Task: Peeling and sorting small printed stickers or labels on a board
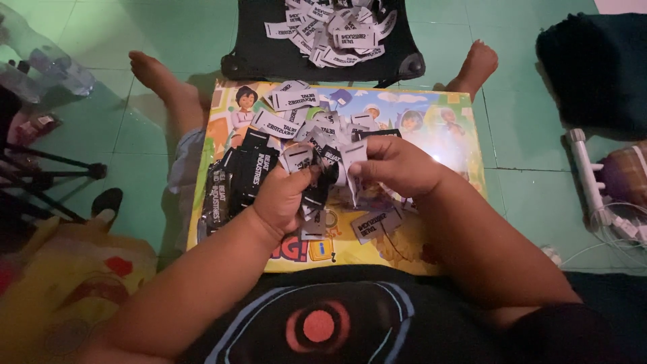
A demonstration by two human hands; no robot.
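1. While seated on a green floor, the person's left hand is closed around a bunch of black labels.
2. Right hand pinches a white label between fingertips, just beside the left hand.
3. Both hover over a cartoon board strewn with loose labels.
4. Farther off, a black tray holds a label heap.

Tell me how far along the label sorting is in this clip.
Done, apparently: a heap of grey labels lies on the black tray. In hand: the left hand and right hand hold labels between them. Left: a row of black labels and loose grey ones on the picture board.
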